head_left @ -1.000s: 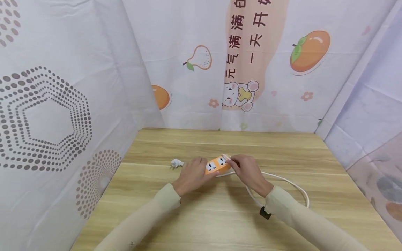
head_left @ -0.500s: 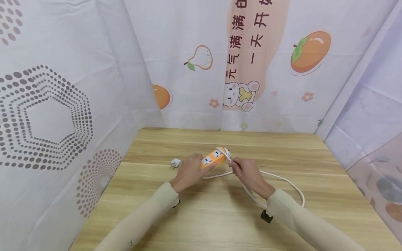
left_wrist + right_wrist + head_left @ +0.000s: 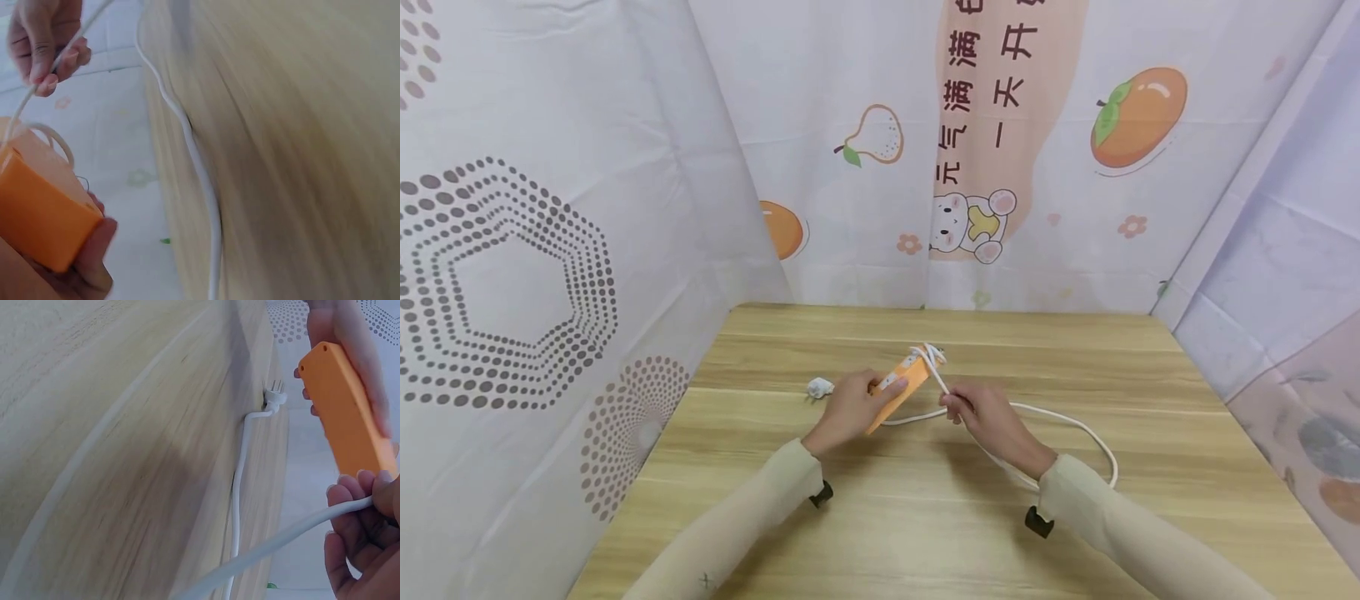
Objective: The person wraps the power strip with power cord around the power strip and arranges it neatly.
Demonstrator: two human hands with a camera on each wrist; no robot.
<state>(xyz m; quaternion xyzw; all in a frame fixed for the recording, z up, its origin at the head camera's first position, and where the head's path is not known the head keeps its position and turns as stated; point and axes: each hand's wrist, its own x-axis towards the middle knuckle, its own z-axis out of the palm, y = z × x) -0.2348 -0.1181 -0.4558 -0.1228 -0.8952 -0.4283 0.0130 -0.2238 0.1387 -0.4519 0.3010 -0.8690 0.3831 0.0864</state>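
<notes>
My left hand (image 3: 850, 408) grips an orange power strip (image 3: 910, 382) with white sockets, raised above the table and tilted, its far end up and to the right. A white power cord (image 3: 940, 379) is looped round that far end. My right hand (image 3: 996, 421) pinches the cord between thumb and fingers, and the stretch up to the strip looks taut. In the right wrist view the strip's plain orange back (image 3: 344, 415) faces the camera. The left wrist view shows its orange end (image 3: 44, 212) close up.
The cord's white plug (image 3: 820, 387) lies on the wooden table (image 3: 880, 533), left of my left hand. More cord curves over the table past my right forearm. Printed white curtains (image 3: 820, 75) stand behind the table and at both sides.
The strip has turned steeper, and its socket face has rolled away from the head camera. My right hand has drawn the cord from across the strip's far end down and toward me.
</notes>
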